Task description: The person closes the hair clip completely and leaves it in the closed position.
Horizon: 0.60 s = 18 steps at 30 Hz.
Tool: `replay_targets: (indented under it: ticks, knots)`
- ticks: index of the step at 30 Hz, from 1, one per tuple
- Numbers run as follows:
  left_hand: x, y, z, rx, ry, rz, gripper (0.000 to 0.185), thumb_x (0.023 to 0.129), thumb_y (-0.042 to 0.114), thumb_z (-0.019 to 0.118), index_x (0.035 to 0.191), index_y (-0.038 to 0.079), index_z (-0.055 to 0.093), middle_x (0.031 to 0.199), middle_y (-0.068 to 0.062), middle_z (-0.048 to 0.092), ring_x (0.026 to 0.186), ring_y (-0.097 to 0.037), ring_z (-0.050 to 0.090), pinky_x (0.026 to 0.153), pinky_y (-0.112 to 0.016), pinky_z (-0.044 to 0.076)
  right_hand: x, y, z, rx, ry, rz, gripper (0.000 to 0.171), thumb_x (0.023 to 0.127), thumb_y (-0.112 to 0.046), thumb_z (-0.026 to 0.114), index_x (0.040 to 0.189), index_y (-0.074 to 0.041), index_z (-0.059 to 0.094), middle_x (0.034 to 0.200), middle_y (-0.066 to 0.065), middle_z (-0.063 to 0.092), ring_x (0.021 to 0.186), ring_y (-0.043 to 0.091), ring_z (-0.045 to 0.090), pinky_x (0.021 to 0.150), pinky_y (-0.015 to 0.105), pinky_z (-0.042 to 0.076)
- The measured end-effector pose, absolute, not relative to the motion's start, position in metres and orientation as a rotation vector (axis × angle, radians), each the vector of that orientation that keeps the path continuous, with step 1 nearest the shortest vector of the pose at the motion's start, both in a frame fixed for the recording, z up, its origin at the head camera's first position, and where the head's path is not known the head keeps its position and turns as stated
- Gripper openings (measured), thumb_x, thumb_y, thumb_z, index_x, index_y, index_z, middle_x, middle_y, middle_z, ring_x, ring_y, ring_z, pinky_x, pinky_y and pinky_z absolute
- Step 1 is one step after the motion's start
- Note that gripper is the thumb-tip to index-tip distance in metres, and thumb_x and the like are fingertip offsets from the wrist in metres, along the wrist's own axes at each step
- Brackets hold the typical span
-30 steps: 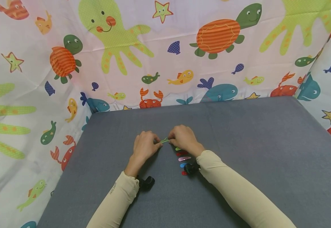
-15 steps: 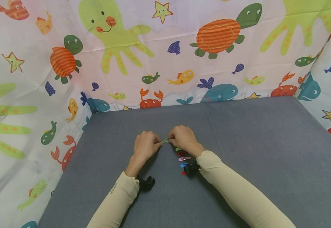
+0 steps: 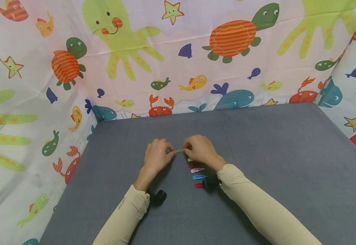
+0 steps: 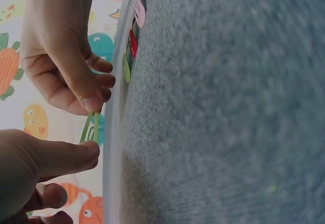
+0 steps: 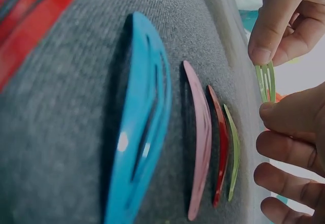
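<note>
A light green snap hair clip [image 3: 179, 150] is stretched between my two hands above the grey table. My left hand [image 3: 158, 156] pinches one end between thumb and fingertips. At the opposite end, my right hand [image 3: 200, 148] pinches it too. Seen from the right wrist, the held clip [image 5: 266, 82] shows its slit bars parted, with its ends hidden under the fingers. Beneath the right hand lies a column of clips: a green clip [image 5: 233, 153], a red clip [image 5: 220, 148], a pink clip [image 5: 199, 140], a blue clip [image 5: 139, 117] and another red clip [image 3: 198, 185].
The grey table [image 3: 273, 170] spreads out around both hands. A curtain [image 3: 129, 51] printed with sea animals stands along its back and sides. Black wrist cameras hang under both wrists, the right one [image 3: 211, 182] close beside the blue and nearest red clips.
My right hand and forearm have shifted slightly to the right, uncovering more of the blue clip. The left hand has barely moved, and both hands still hold the green clip.
</note>
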<state>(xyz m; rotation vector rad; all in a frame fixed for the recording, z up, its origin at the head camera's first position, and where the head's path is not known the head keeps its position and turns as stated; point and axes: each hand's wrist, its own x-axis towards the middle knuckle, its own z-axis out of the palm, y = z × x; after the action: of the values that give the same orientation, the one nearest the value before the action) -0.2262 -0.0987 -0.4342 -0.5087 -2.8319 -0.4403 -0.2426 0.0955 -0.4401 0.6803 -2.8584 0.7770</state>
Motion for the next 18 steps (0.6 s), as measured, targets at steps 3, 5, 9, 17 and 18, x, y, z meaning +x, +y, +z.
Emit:
replay_targets:
  ticks: [3,5,9,17,18]
  knots:
    - [-0.225,-0.096,-0.433,-0.512,-2.824,-0.439,0.006,0.082,0.025,0.085,0.085,0.020,0.084,0.082,-0.001,0.068,0.077,-0.026,0.059,0.067,-0.041,0.045,-0.241,0.099,-0.440,0.686,-2.844,0.782,0.004,0.088,-0.019,0.076,0.085,-0.017,0.078,0.081,-0.003,0.072,0.073,0.013,0.063,0.070,0.035,0.052]
    - [-0.224,-0.095,-0.431,-0.515,-2.818,-0.436,0.006,0.082,0.025,0.085,0.085,0.020,0.084,0.081,-0.001,0.068,0.076,-0.025,0.058,0.067,-0.040,0.045,-0.240,0.100,-0.440,0.691,-2.831,0.778,0.004,0.088,-0.018,0.076,0.085,-0.017,0.078,0.081,-0.003,0.072,0.073,0.013,0.062,0.070,0.035,0.052]
    - [-0.222,-0.094,-0.430,-0.521,-2.817,-0.443,0.006,0.084,0.024,0.084,0.086,0.019,0.084,0.081,-0.002,0.067,0.076,-0.025,0.057,0.066,-0.040,0.043,-0.238,0.103,-0.441,0.705,-2.813,0.780,0.004,0.088,-0.018,0.075,0.085,-0.017,0.077,0.081,-0.003,0.072,0.074,0.013,0.061,0.070,0.035,0.052]
    - [-0.220,-0.090,-0.428,-0.533,-2.811,-0.489,0.006,0.084,0.023,0.084,0.086,0.017,0.083,0.082,-0.004,0.069,0.076,-0.024,0.057,0.066,-0.039,0.042,-0.233,0.110,-0.440,0.718,-2.788,0.802,0.004,0.088,-0.018,0.075,0.085,-0.017,0.077,0.080,-0.004,0.070,0.077,0.014,0.059,0.072,0.035,0.050]
    - [-0.220,-0.089,-0.428,-0.535,-2.810,-0.495,0.006,0.084,0.023,0.084,0.086,0.017,0.083,0.082,-0.004,0.069,0.076,-0.024,0.057,0.066,-0.039,0.042,-0.232,0.111,-0.439,0.720,-2.786,0.800,0.004,0.089,-0.018,0.075,0.085,-0.017,0.077,0.080,-0.004,0.070,0.077,0.014,0.058,0.073,0.035,0.049]
